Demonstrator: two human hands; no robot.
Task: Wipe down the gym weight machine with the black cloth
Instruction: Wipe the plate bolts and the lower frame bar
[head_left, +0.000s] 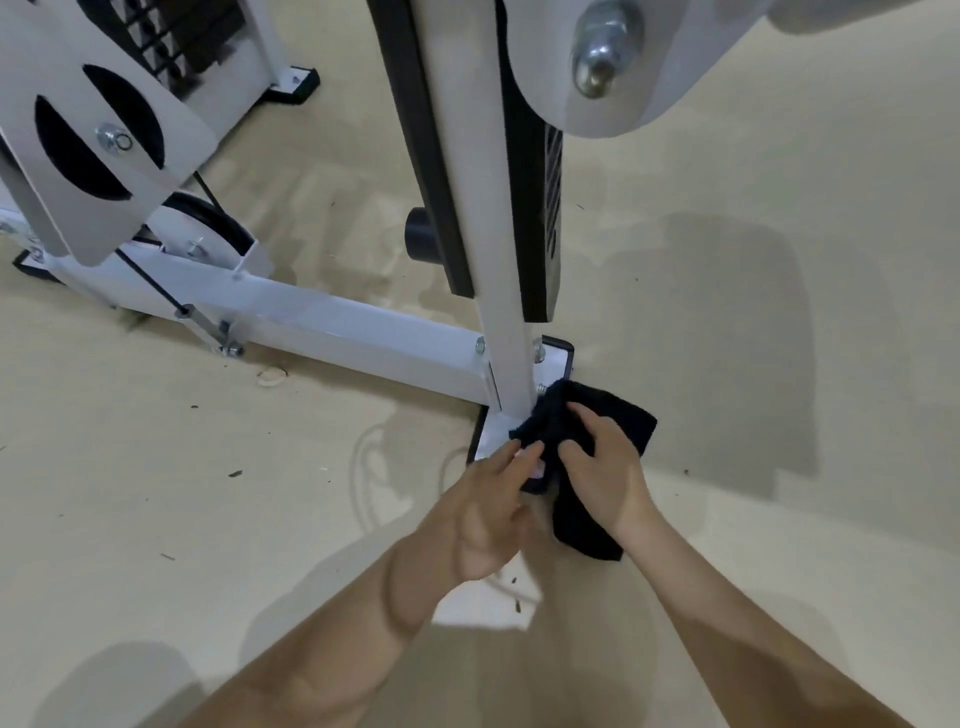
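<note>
The white gym weight machine (358, 332) stands on a beige floor, with a horizontal base beam joining an upright post (506, 332) at a floor plate (556, 358). The black cloth (587, 525) is bunched against the foot of the post and hangs down toward me. My right hand (605, 462) grips the cloth from above. My left hand (493, 509) reaches in from the left, its fingertips pinching the cloth's edge beside the plate.
A pulley with a black cable (202, 234) sits on the left end of the beam. Black pads (540, 208) flank the upright. A large bolt (597, 62) juts out overhead. Small debris (270, 376) lies on the floor by the beam.
</note>
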